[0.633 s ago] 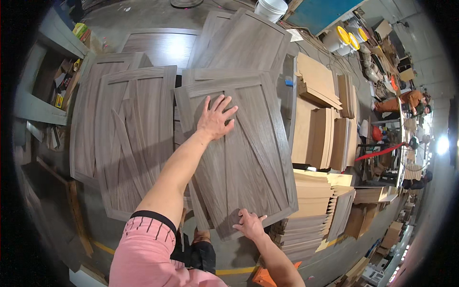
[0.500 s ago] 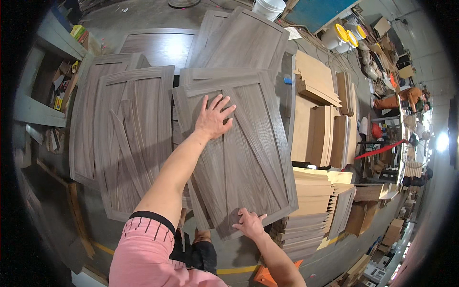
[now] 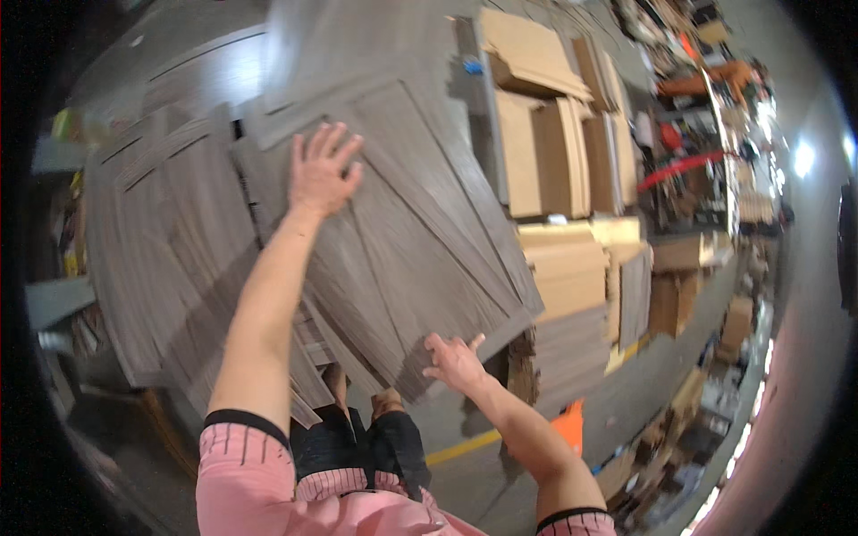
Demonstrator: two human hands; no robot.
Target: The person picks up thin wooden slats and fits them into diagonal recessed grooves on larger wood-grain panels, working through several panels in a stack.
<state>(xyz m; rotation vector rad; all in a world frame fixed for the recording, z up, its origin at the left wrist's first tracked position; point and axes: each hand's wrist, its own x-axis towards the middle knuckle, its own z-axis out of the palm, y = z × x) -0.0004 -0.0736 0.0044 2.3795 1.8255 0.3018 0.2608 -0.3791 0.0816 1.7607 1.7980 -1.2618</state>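
The grey door panel [image 3: 420,232] is the biggest thing in hand — a framed cabinet door with wood grain, tilted, its lower edge low near the person's knees and its upper end leaning over the stack of like panels [image 3: 170,241] to the left. To the right stand piles of tan boards [image 3: 545,152], near but not touching it.

Judging from the tilt, the panel could slide or swing off: only one flat palm and a few fingertips steady it, with no real grip around an edge. A slip at the lower corner would likely drop it toward the legs or knock it against the tan piles.

The left hand [image 3: 320,175] is spread wide, fingers splayed, palm pressed flat on the panel's upper face, arm stretched nearly straight — it closes on nothing. The right hand [image 3: 454,361] sits at the lower edge, fingers loosely curled and partly open, touching the rim; whether any fingers hook beneath it I cannot tell. That forearm is bent, coming up from the lower edge of the view.
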